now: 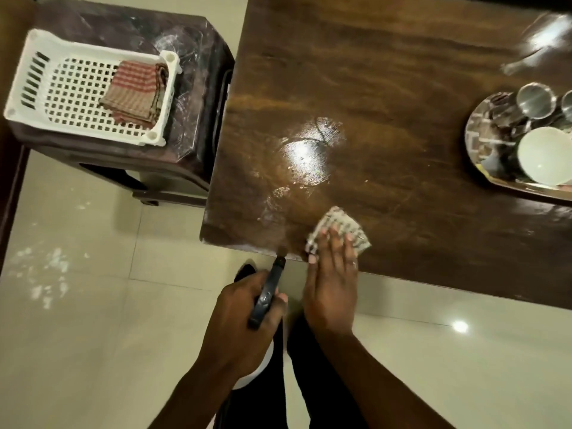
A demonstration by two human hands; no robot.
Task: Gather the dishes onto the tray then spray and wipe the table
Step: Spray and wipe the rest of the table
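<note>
My right hand [332,274] presses flat on a checked cloth [340,222] at the near edge of the dark wooden table [387,103]. My left hand [244,323] grips a spray bottle with a dark trigger head [267,297], nozzle aimed at the table's near left corner. Wet streaks shine on the wood left of the cloth. At the far right a steel tray [483,134] carries two steel tumblers [535,100] and a white bowl [544,156].
A dark plastic stool [192,88] stands left of the table and bears a white perforated basket [40,97] with folded checked cloths [133,91]. Pale floor tiles lie below. My dark-clothed legs show under my arms.
</note>
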